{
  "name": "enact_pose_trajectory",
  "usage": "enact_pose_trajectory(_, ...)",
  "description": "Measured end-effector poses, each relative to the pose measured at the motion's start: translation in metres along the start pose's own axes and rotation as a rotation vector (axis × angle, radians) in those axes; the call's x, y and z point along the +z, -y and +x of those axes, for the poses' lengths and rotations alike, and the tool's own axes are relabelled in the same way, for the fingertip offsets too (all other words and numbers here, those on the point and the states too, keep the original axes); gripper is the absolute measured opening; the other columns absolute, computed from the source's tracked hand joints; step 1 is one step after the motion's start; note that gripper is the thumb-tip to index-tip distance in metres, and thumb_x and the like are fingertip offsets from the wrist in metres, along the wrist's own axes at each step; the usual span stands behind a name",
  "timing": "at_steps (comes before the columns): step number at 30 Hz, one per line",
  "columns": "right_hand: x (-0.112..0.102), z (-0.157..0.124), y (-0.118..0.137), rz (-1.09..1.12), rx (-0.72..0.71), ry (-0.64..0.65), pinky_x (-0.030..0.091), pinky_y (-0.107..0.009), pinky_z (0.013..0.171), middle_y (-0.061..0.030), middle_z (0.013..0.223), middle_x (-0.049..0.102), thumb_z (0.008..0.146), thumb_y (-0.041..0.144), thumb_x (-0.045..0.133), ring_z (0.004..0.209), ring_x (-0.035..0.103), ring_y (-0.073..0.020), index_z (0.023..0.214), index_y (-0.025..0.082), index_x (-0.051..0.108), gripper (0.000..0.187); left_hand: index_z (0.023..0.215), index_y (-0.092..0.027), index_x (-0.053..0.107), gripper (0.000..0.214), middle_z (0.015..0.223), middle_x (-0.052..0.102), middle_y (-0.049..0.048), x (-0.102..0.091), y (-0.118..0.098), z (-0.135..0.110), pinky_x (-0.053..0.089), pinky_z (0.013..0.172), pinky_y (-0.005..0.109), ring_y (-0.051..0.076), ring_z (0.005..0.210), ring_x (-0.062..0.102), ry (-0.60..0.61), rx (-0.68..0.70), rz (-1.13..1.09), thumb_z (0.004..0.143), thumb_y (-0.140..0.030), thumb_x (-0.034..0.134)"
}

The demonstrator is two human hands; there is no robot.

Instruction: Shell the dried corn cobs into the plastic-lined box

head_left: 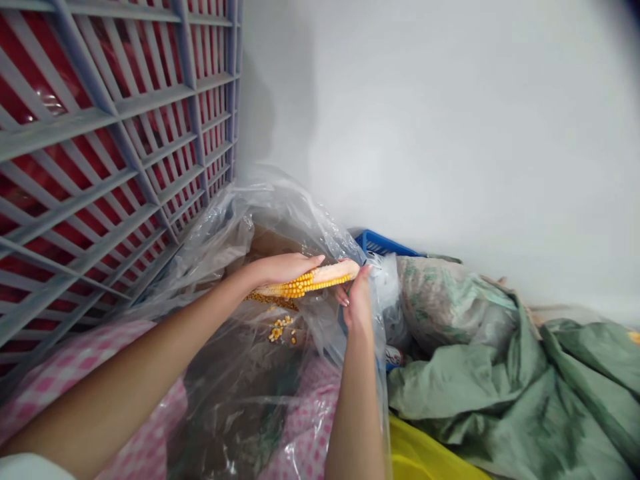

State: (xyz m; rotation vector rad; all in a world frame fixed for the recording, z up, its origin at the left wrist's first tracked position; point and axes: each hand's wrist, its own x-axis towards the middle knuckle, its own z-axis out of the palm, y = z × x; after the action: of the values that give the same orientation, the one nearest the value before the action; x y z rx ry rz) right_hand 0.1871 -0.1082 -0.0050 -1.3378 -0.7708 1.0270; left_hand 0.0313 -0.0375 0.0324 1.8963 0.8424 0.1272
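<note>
Between my two hands lies a corn cob (300,285), partly stripped, with yellow kernel rows along its lower side and a bare pale strip on top. My left hand (287,268) grips its left part from above, thumb stretched along the cob. At the cob's right end, my right hand (357,293) is closed round the tip. Below, loose yellow kernels (280,328) lie in a clear plastic bag (310,353) that spreads open under both hands. A darker heap of small grains (274,301) shows beneath the cob; its left part is hidden by my left hand.
Stacked grey plastic crates (115,120) with red contents rise at the left. A white wall (450,120) stands behind. To the right are a blue basket (387,243), a stuffed plastic sack (450,300), green cloth (500,393) and a yellow bag (425,453).
</note>
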Motion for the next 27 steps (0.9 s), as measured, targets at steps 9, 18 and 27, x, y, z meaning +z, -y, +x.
enact_pose_trajectory(9, -0.0004, 0.0045, -0.0037, -0.259, -0.1, -0.202, 0.03, -0.023, 0.042, 0.005, 0.046, 0.043, 0.073, 0.055, 0.045, 0.042, 0.037, -0.0096, 0.078, 0.015, 0.055, 0.042, 0.092, -0.013, 0.063, 0.067, 0.103, 0.063, 0.0079, -0.0001, -0.0006, -0.001, 0.034, 0.084, 0.027, 0.021, 0.093, 0.054, 0.027, -0.013, -0.024, 0.08, -0.06, 0.017)
enact_pose_trajectory(18, 0.0015, 0.0048, -0.0084, -0.381, -0.158, -0.279, 0.035, -0.025, 0.048, 0.0027, 0.046, 0.044, 0.077, 0.06, 0.033, 0.049, 0.044, -0.0128, 0.063, 0.018, 0.049, 0.048, 0.084, -0.013, 0.064, 0.072, 0.089, 0.066, 0.0089, 0.0036, -0.0051, -0.0035, 0.037, 0.08, 0.028, 0.022, 0.085, 0.056, 0.038, -0.088, -0.071, 0.077, -0.065, 0.015)
enact_pose_trajectory(27, -0.0051, 0.0032, -0.0071, -0.3, -0.137, -0.179, 0.034, -0.025, 0.046, 0.0011, 0.05, 0.047, 0.078, 0.063, 0.024, 0.051, 0.048, -0.0143, 0.083, 0.016, 0.057, 0.058, 0.096, -0.014, 0.062, 0.074, 0.106, 0.062, 0.0079, 0.0015, 0.0036, 0.0027, 0.033, 0.088, 0.029, 0.024, 0.099, 0.051, 0.006, -0.02, -0.059, 0.076, -0.067, 0.014)
